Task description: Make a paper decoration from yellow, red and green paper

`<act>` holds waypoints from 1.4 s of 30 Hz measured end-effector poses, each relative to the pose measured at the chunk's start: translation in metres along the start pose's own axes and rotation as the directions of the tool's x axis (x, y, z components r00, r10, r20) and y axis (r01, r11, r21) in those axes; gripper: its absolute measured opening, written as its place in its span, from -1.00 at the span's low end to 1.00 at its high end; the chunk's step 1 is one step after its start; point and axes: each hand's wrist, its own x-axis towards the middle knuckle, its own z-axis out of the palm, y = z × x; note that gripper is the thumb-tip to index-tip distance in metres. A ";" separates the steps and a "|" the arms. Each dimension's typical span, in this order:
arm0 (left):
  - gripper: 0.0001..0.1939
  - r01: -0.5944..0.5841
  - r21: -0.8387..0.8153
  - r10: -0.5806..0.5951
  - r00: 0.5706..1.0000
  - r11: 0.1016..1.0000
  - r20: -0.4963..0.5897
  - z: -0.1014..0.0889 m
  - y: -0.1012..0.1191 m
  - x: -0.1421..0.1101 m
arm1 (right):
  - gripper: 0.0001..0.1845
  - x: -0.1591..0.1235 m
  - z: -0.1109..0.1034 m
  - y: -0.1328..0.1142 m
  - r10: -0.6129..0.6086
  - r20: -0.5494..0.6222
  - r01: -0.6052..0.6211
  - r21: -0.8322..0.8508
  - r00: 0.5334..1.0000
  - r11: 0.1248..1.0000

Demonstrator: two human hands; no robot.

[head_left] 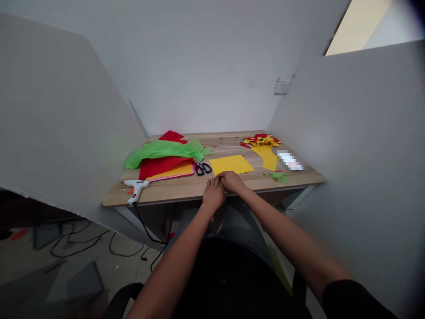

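Side by side at the table's front edge, my left hand [214, 193] and my right hand [231, 181] meet with fingertips together. Both look closed in a pinch; whatever may be between the fingers is hidden or too small to name. Just beyond them lies a flat yellow sheet [231, 165], its near edge close to my fingers. A pair of scissors with dark handles [203, 169] rests left of that sheet.
At the left are green cloth-like material [162, 149], red material [159, 166] and a white glue gun [136, 189] with its cord hanging down. Yellow and red cut pieces [262, 140], a curved yellow piece [267, 157], green scraps [279, 176] and a blurred-out white object [290, 160] lie right.
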 end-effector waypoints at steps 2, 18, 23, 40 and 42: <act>-0.51 0.007 0.006 -0.007 1.000 1.000 -0.001 0.001 0.000 0.000 | -0.54 -0.003 0.005 -0.007 -0.006 -0.022 0.007 0.027 1.000 1.000; -0.33 -0.022 -0.036 0.022 1.000 0.999 -0.001 0.000 -0.003 -0.002 | -0.69 -0.016 0.007 0.031 0.157 -0.034 -0.159 -0.062 0.987 0.985; -0.32 -0.015 -0.040 0.015 1.000 0.999 -0.004 0.001 -0.003 -0.002 | -0.66 -0.018 0.000 0.047 0.223 -0.072 -0.229 -0.086 0.972 0.970; -0.36 -0.008 -0.071 0.005 0.999 0.997 -0.038 0.009 -0.004 -0.002 | -0.64 -0.020 -0.019 0.109 0.405 -0.087 -0.412 -0.100 0.910 0.905; -0.36 -0.005 -0.082 0.001 0.999 0.997 -0.051 0.008 -0.003 -0.003 | -0.64 -0.019 -0.021 0.106 0.408 -0.100 -0.417 -0.095 0.907 0.904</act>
